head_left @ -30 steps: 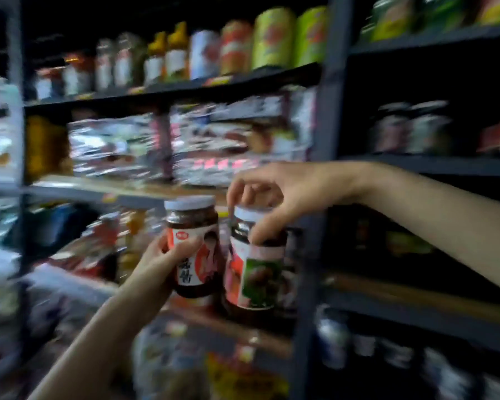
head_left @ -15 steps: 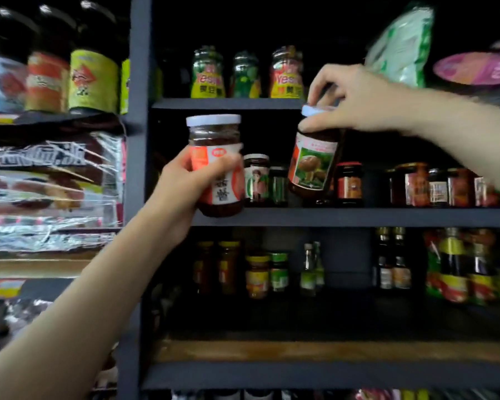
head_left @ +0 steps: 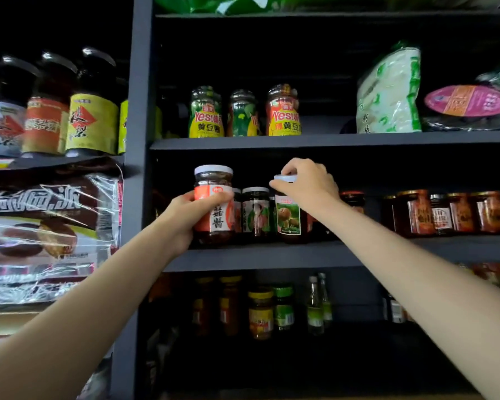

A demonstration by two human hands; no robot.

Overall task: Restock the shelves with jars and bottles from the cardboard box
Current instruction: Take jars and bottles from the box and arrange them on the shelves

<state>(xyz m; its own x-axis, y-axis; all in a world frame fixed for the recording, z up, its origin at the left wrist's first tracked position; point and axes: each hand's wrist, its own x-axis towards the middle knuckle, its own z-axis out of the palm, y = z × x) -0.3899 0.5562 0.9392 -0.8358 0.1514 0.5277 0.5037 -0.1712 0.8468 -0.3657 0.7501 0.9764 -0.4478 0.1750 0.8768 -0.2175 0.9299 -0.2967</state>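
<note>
**Seating two jars on the middle shelf — set down flat, then let go**

Middle shelf (head_left: pixel 315 256) is the target: dark board, front edge facing the camera, jars already lined along it toward the right end. Free room looks to be at the left end, against the upright post (head_left: pixel 137 197).

Left hand (head_left: pixel 182 217) holds the red-label jar (head_left: pixel 213 204) round its body, fingers (head_left: pixel 214 196) wrapped across the label, thumb side hidden behind the glass. Jar is upright at the shelf's left end, close to the front edge; can't tell if its base is down on the board or a shade above it.

Right hand (head_left: pixel 308 184) pinches the white lid of the mushroom-label jar (head_left: pixel 289 217) from above, fingertips curled round the rim. That jar is upright too, just right of a small dark jar (head_left: pixel 256 210) already on the shelf, looks near-touching.

How I'd run it:
- Lower both straight down, no tilt. Glass on a hard board; feel the base land before easing the grip.
- Lid pinch gives poor control of swing, so seat the right jar first, keep it off its neighbour.
- Left jar: slide back from the front edge once it's down, label forward.
- Release fingers outward and up, so nothing gets dragged or knocked on exit.

Risk: nudging the back row, which is dark and hard to read here.
</note>
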